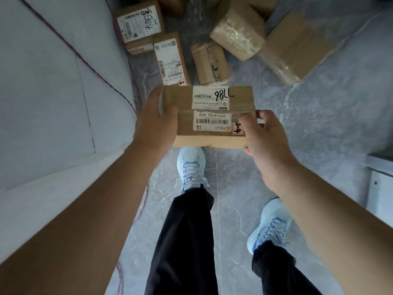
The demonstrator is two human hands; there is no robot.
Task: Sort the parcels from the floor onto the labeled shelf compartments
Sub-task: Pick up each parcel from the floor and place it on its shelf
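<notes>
Gripping cardboard parcel at both ends, left hand fingers curled round edge, right hand fingers pinching corner

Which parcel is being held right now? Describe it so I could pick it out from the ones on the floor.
Start from the pile of parcels on the grey floor; nearer the camera, above the person's shoes, one flat cardboard box is lifted between the left hand and right hand. Unlike the others, it is off the floor and carries two white labels, one with black handwriting.
</notes>
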